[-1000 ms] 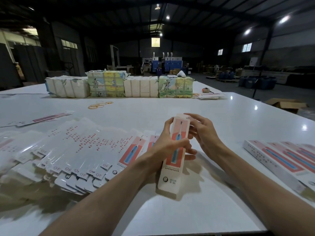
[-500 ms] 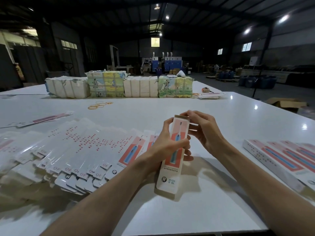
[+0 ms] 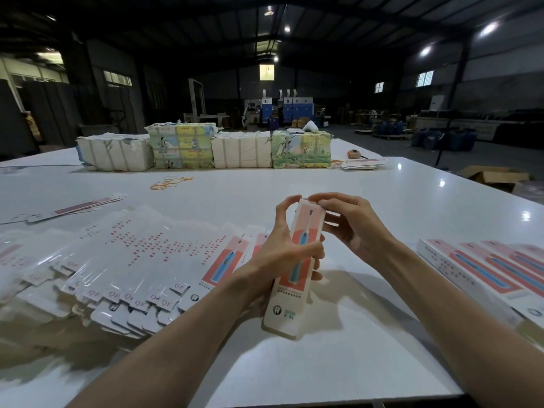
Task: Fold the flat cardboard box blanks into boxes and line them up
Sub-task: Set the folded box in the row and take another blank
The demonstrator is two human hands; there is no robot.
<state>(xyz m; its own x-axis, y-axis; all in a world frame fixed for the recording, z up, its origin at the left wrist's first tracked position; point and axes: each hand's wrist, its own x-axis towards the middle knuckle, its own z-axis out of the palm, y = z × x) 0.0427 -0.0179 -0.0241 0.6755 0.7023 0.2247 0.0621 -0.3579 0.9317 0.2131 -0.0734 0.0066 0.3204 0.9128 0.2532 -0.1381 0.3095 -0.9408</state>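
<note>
Since a second ago my left forefinger now arches up to the top of the box (image 3: 284, 313), which my left hand (image 3: 279, 254) grips mid-length above the table (image 3: 338, 378) while my right hand (image 3: 356, 231) pinches its end flap; few finished boxes (image 3: 482, 269) lie at right, many flat blanks (image 3: 141, 251) remain.

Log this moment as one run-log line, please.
left hand grips box | right hand pinches its top | flat blanks left | folded boxes right

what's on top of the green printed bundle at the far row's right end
A crumpled white item and a flat white thing lie on the bundle, both too small to identify. Its top face is mostly hidden at this angle.
</note>
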